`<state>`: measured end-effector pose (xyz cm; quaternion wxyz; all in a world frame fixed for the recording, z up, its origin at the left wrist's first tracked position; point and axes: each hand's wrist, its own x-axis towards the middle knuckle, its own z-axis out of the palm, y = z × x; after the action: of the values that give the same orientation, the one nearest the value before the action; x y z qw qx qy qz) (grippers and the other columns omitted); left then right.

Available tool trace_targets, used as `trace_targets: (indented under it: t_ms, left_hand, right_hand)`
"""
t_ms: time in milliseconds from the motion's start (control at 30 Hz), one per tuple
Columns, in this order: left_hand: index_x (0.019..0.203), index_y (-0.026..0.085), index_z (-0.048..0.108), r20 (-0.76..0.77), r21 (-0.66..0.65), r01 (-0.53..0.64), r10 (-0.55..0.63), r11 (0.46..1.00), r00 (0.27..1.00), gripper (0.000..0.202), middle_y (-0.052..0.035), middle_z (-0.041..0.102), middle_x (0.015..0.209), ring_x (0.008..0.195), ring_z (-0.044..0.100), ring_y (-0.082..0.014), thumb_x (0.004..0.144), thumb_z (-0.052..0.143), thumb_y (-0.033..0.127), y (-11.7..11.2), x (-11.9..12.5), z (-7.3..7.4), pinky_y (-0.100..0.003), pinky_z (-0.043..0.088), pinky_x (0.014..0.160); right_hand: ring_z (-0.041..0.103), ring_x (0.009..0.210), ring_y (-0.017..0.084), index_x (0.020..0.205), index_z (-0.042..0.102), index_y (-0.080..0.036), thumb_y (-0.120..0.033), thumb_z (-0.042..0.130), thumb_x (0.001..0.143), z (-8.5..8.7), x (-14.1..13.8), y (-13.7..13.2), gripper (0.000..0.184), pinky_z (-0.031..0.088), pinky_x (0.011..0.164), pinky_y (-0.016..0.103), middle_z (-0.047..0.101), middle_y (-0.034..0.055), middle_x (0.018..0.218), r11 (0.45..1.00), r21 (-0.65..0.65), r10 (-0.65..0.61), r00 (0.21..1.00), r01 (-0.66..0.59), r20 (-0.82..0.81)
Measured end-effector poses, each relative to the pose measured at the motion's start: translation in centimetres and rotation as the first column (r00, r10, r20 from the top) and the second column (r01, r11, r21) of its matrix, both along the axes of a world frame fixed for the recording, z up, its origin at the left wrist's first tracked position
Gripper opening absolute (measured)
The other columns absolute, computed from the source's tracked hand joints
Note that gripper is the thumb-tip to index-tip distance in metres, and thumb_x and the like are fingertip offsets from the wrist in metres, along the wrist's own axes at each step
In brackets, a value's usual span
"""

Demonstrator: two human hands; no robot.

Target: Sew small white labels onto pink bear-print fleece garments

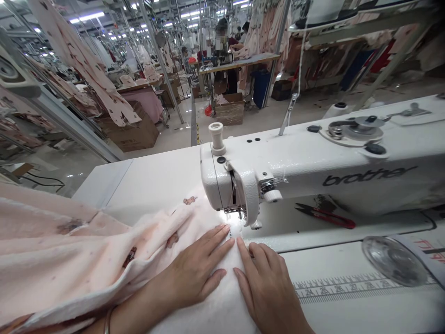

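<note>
Pale pink plush fabric (pixel 114 232) with small brown printed figures spreads across the left of the machine bed and runs under the needle area. My left hand (pixel 198 264) lies flat on it, fingers stretched toward the presser foot (pixel 233 214). On the fabric's right edge rests my right hand (pixel 266 278), its index finger pointing at the foot and its other fingers loosely bent; thumb and index are apart. Both sets of fingertips stop just in front of the lit head of the white sewing machine (pixel 229 176). The needle tip itself is too small to make out.
Red-handled thread snips (pixel 325 216) lie under the machine arm. A clear round plastic disc (pixel 394 260) sits right of the printed ruler (pixel 333 288). A metal frame rail (pixel 79 125) stands left. Beyond are cardboard boxes (pixel 130 130), hanging pink fabric (pixel 86 65) and people at other machines.
</note>
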<state>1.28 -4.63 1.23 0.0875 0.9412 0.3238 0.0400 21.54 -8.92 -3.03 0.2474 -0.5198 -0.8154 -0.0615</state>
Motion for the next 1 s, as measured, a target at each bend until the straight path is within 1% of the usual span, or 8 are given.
trace_targets:
  t_ms: [100, 200, 267, 400, 567, 767, 1000]
  left_hand:
    - [0.147, 0.014, 0.027, 0.046, -0.004, -0.008, 0.008, 1.000, 0.999, 0.058, -0.0112, 0.022, 0.155, 0.143, 0.021, -0.0250, 0.093, 0.045, 0.027, -0.04, -0.09, 0.00, -0.042, 0.034, 0.114]
    - [0.146, 0.013, 0.028, 0.099, -0.012, -0.025, 0.026, 1.000, 0.995, 0.058, -0.0111, 0.027, 0.153, 0.143, 0.021, -0.0236, 0.092, 0.046, 0.025, -0.09, -0.19, -0.12, -0.040, 0.035, 0.114]
    - [0.146, 0.012, 0.028, 0.108, -0.010, -0.026, 0.027, 1.000, 0.994, 0.058, -0.0107, 0.027, 0.153, 0.144, 0.020, -0.0230, 0.092, 0.046, 0.025, -0.10, -0.20, -0.21, -0.039, 0.035, 0.114]
    - [0.148, 0.012, 0.024, 0.057, -0.009, -0.001, 0.002, 1.000, 0.998, 0.061, -0.0096, 0.024, 0.154, 0.144, 0.018, -0.0229, 0.092, 0.046, 0.026, 0.04, -0.11, -0.17, -0.041, 0.033, 0.115]
    - [0.149, 0.014, 0.021, -0.015, 0.000, 0.014, -0.014, 1.000, 1.000, 0.063, -0.0074, 0.019, 0.156, 0.144, 0.018, -0.0225, 0.093, 0.043, 0.029, 0.34, -0.02, 0.04, -0.041, 0.033, 0.115]
    - [0.149, 0.013, 0.023, -0.031, 0.015, 0.024, -0.024, 1.000, 0.999, 0.060, -0.0082, 0.018, 0.156, 0.144, 0.016, -0.0230, 0.094, 0.042, 0.029, 0.41, -0.03, -0.10, -0.042, 0.033, 0.115]
    - [0.149, 0.013, 0.023, -0.033, 0.039, 0.020, -0.018, 0.999, 0.999, 0.060, -0.0094, 0.018, 0.156, 0.144, 0.018, -0.0235, 0.094, 0.042, 0.029, 0.25, -0.15, -0.37, -0.042, 0.033, 0.114]
  right_hand:
    - [0.047, 0.103, 0.027, 0.134, 0.046, -0.005, -0.026, 0.045, 0.094, -0.05, 0.00, 0.01, 0.045, 0.038, 0.083, 0.040, 0.055, 0.0139, 0.109, 1.000, -0.005, -0.004, 1.000, 0.004, 0.002]
    - [0.047, 0.102, 0.027, 0.134, 0.047, -0.005, -0.026, 0.044, 0.094, -0.11, -0.02, 0.06, 0.045, 0.039, 0.082, 0.040, 0.055, 0.0137, 0.109, 1.000, -0.004, -0.007, 1.000, 0.007, -0.001]
    - [0.047, 0.102, 0.027, 0.134, 0.047, -0.006, -0.026, 0.045, 0.094, -0.15, 0.00, 0.09, 0.045, 0.038, 0.083, 0.040, 0.055, 0.0137, 0.110, 1.000, -0.006, -0.002, 1.000, 0.002, 0.004]
    - [0.047, 0.104, 0.027, 0.135, 0.046, -0.007, -0.025, 0.045, 0.094, -0.13, 0.11, 0.10, 0.046, 0.039, 0.084, 0.039, 0.055, 0.0135, 0.111, 1.000, -0.014, -0.004, 1.000, 0.004, 0.012]
    - [0.047, 0.103, 0.027, 0.135, 0.046, -0.007, -0.026, 0.044, 0.094, -0.15, 0.17, 0.03, 0.045, 0.039, 0.083, 0.039, 0.055, 0.0134, 0.111, 1.000, -0.015, -0.001, 1.000, 0.001, 0.012]
    - [0.047, 0.102, 0.027, 0.135, 0.045, -0.005, -0.027, 0.044, 0.094, -0.25, 0.21, 0.01, 0.047, 0.039, 0.082, 0.039, 0.054, 0.0141, 0.110, 1.000, -0.019, 0.008, 1.000, -0.008, 0.002]
    - [0.047, 0.103, 0.028, 0.135, 0.046, -0.005, -0.026, 0.047, 0.094, -0.36, -0.04, -0.02, 0.046, 0.040, 0.082, 0.040, 0.054, 0.0143, 0.111, 1.000, 0.017, 0.005, 1.000, -0.005, -0.008]
